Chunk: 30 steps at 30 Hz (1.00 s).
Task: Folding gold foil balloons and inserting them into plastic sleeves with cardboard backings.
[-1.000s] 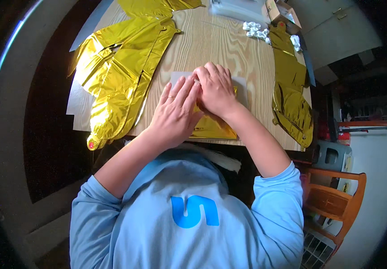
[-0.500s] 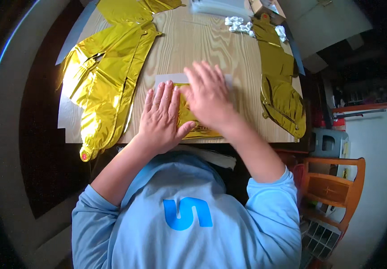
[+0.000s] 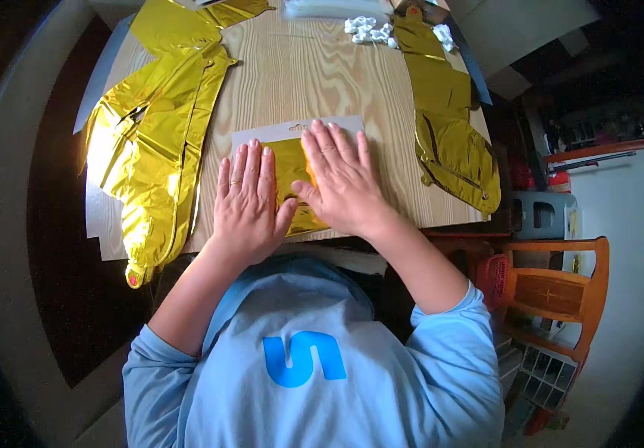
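Hard to see the side edges of the folded gold foil, lost under the left hand and the right hand! Showing only as a bright strip between those two, near the front edge of the wooden table. Lying on or inside a pale sheet with a small slot near its far edge; can't tell which. Too washed out by glare to follow every fold of the large gold foil piece at left. Catching just the near part of a clear plastic stack and a brown carton, cropped by the top border. Hard to make out more than clumps in the white bits.

Over to the fingers! On the left, stretched straight, nearly side by side, with thumb angled out over the foil; flat down, gripping nothing. On the right, straight too but fanned wider, with fingertips over the pale sheet and thumb reaching across the foil; likewise flat, clasping nothing. Can't tell how firmly pressed.
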Available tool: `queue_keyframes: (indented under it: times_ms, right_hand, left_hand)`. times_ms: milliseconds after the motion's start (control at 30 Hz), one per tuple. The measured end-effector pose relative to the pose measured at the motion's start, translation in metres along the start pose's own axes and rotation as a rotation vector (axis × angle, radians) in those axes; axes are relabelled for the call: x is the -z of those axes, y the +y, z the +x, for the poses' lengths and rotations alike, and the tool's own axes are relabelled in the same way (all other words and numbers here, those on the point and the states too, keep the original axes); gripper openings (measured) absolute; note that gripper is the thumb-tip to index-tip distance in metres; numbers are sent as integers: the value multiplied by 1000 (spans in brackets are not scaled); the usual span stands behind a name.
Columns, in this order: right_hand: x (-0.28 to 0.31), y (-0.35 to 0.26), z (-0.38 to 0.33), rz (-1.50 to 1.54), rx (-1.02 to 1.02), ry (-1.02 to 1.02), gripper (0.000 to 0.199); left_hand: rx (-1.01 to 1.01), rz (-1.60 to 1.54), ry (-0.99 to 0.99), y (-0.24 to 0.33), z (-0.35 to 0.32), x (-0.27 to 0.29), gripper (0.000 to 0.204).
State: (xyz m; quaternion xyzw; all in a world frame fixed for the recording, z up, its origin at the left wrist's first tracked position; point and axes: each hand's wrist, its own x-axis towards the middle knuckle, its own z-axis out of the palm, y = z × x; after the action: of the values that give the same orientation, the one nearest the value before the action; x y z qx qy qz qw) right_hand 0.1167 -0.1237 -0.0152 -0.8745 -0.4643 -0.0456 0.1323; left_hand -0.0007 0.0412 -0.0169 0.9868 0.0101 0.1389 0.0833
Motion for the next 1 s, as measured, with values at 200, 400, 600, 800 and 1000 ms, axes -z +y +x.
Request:
queue_keyframes:
  times_ms: [200, 400, 600, 800, 1000]
  right_hand:
    - [28, 31, -8, 54, -75, -96, 72]
    - [52, 61, -12, 645, -244, 53, 47]
    - [57, 37, 11, 626, -153, 117, 43]
    - [9, -3, 13, 136, 73, 14, 64]
    - [10, 4, 7, 166, 6, -86, 64]
  left_hand:
    - [11, -13, -13, 1, 0, 1, 79]
    - [66, -70, -40, 1, 3, 4, 77]
    - [68, -33, -35, 2, 5, 1, 76]
    - [23, -26, -9, 1, 9, -2, 75]
    - [-47, -64, -66, -12, 12, 3, 70]
